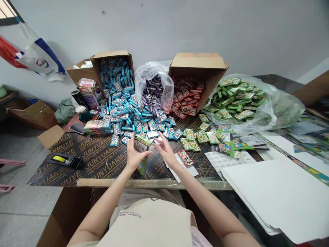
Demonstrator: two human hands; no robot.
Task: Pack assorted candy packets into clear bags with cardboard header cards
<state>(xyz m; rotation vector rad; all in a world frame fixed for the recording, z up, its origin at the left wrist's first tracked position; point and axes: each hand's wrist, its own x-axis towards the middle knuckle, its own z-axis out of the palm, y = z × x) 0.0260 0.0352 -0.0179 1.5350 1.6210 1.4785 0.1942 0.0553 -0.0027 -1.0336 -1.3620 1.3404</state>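
Observation:
My left hand (pixel 134 156) is closed around a small green printed carton (pixel 141 146), thumb on the near side and fingers behind. The carton's greyish face is turned toward me, and a green flap hangs below it. Close to its right end is my right hand (pixel 166 152), fingers apart with nothing clearly in them. Just beyond both hands lies a heap of small blue packets (pixel 138 125). A red packet (pixel 185 158) rests on white paper (pixel 177 173) beside my right wrist.
Blue packets spill from a left carton (pixel 131 65). Purple ones fill a clear bag (pixel 167 84); red ones lie in another carton (pixel 197 61). Green packets (pixel 239 97) fill a bag at right. A tape dispenser (pixel 65 160) sits left, white sheets (pixel 277 185) right.

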